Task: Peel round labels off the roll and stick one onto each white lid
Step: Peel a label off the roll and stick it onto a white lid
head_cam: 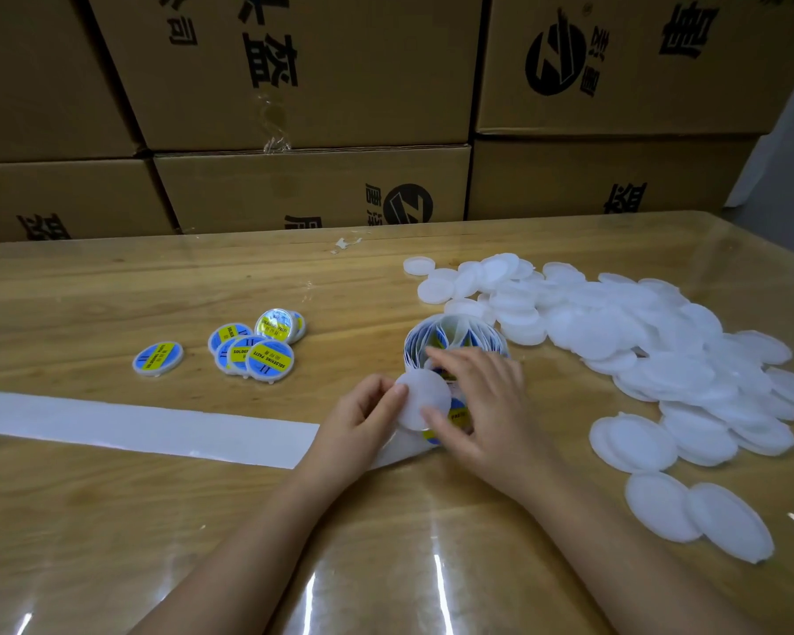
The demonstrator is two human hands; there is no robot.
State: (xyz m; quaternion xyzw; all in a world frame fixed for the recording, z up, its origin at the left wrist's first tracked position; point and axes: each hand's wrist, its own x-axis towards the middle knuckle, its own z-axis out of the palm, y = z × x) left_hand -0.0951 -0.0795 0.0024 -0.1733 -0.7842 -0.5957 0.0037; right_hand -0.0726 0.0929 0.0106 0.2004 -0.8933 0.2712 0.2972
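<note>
My left hand (pixel 363 419) pinches a bare white lid (pixel 425 400) at its left edge, just above the table. My right hand (pixel 477 401) reaches over the label strip, fingers curled down onto a blue and yellow round label (pixel 454 419) partly hidden under the lid; whether it pinches the label is hard to tell. The label roll (pixel 454 336) stands loosely coiled right behind both hands. Empty white backing strip (pixel 134 428) trails left from under my left hand. Several labelled lids (pixel 257 348) lie left of the roll.
A large heap of bare white lids (pixel 638 341) covers the right side of the glossy wooden table (pixel 111 304), with two more lids (pixel 697 515) near the right front. Stacked cardboard boxes (pixel 312 185) wall off the back edge. Small paper scraps (pixel 347 244) lie near the boxes.
</note>
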